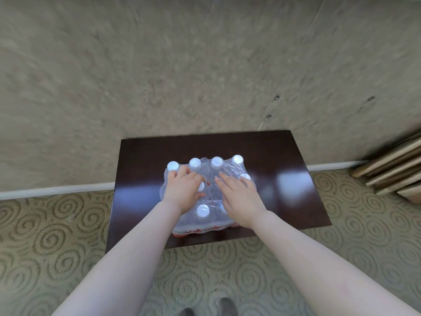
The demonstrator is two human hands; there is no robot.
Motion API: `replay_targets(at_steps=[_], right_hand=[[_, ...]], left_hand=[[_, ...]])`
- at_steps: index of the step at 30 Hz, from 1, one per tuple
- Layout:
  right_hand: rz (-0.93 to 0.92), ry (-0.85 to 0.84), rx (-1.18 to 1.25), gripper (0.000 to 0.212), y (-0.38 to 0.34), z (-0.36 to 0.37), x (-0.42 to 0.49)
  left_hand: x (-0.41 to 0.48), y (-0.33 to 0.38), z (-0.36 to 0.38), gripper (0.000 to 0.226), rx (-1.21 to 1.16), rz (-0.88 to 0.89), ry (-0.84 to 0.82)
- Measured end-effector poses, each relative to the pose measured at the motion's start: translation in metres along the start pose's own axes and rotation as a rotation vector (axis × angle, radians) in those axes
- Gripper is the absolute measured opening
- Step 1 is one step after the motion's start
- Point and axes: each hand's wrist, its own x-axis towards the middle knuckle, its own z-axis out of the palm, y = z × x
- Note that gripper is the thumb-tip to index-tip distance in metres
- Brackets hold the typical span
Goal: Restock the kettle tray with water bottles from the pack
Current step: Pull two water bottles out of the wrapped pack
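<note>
A shrink-wrapped pack of water bottles (210,199) with white caps and red labels stands on a dark wooden table (141,169). Both hands rest on top of the pack. My left hand (182,189) lies on its left half, fingers curled into the clear plastic wrap near a cap. My right hand (239,195) lies flat on the right half, fingers spread and pointing toward the middle of the wrap. Several caps show along the far edge and one at the near middle (202,210). No kettle tray is in view.
The table stands against a beige textured wall (205,65) with a white baseboard (57,190). Patterned swirl carpet (57,247) surrounds it. Folded curtain or panel edges (394,172) sit at the right. My shoes (205,309) show at the bottom.
</note>
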Motion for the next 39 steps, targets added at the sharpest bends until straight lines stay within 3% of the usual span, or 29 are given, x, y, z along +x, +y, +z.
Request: replay_targets(at_steps=[5, 11, 18, 22, 27, 31, 34, 39], right_hand=[[0.023, -0.049, 0.023, 0.060, -0.004, -0.002, -0.001], [0.011, -0.147, 0.104, 0.061, -0.002, -0.013, 0.000], [0.019, -0.248, 0.153, 0.097, -0.002, -0.014, 0.003], [0.048, -0.185, 0.363, 0.109, -0.008, -0.024, 0.003], [0.077, -0.013, 0.821, 0.091, -0.024, -0.040, 0.000], [0.123, 0.066, 1.136, 0.076, -0.034, -0.043, -0.001], [0.114, 0.051, 1.209, 0.066, -0.038, -0.044, -0.001], [0.132, -0.050, 1.221, 0.074, -0.035, -0.046, -0.004]], left_hand=[[0.002, -0.001, -0.020, 0.041, 0.034, 0.057, -0.100], [-0.003, -0.011, -0.060, 0.037, -0.308, 0.112, -0.155], [0.004, -0.021, -0.126, 0.034, -0.358, 0.210, -0.055], [0.009, -0.026, -0.172, 0.027, -0.446, 0.175, -0.033], [0.017, -0.031, -0.216, 0.013, -0.620, 0.107, -0.114], [0.026, -0.037, -0.236, 0.016, -0.770, 0.056, -0.185], [0.030, -0.042, -0.237, 0.017, -0.830, 0.030, -0.212], [0.030, -0.042, -0.227, 0.022, -0.897, 0.001, -0.232]])
